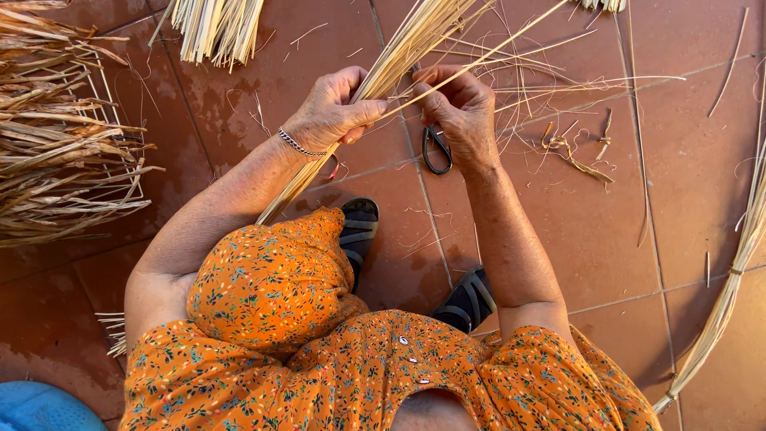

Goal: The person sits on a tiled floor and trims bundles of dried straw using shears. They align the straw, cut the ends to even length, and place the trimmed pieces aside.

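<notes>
Straw-coloured reed stalks (399, 56) are gathered in a bundle at the upper middle of the frame, gripped by the left hand (331, 112). One thin stalk (479, 64) is pinched by the right hand (459, 112). Black-handled scissors (436, 150) lie on the red tiled floor (606, 239) below. Dried leaves (64, 136) are heaped at the left.

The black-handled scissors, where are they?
The black-handled scissors lie on the red tiled floor, just under the right hand, beyond the black sandals.
</notes>
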Tool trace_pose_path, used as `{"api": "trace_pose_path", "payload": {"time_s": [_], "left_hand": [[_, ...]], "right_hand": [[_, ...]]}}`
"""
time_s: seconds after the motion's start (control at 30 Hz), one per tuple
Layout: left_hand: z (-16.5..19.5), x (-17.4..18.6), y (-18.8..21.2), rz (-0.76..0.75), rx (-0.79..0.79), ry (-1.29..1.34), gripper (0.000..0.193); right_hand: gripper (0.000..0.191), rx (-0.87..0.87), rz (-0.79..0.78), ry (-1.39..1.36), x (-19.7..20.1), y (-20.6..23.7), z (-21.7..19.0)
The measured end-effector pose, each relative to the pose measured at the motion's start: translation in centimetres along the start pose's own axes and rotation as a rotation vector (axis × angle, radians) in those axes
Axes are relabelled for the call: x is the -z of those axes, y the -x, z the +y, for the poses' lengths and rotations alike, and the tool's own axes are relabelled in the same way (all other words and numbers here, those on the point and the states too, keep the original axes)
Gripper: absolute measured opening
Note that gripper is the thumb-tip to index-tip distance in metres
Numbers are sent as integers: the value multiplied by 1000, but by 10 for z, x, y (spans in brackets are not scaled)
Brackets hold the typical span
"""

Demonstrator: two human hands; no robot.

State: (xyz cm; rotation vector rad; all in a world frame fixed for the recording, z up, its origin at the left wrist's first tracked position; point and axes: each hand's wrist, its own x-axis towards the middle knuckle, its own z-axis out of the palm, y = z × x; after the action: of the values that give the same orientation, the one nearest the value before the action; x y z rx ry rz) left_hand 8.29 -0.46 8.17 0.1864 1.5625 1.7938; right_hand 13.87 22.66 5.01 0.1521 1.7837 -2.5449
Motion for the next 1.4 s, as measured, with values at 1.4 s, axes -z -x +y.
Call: {"api": "trace_pose_path", "payload": {"time_s": [1.4], "left_hand": [[10,1,5,-73,30,-100,39]], "right_hand": [[8,-28,-292,-298,-14,8,10]]}}
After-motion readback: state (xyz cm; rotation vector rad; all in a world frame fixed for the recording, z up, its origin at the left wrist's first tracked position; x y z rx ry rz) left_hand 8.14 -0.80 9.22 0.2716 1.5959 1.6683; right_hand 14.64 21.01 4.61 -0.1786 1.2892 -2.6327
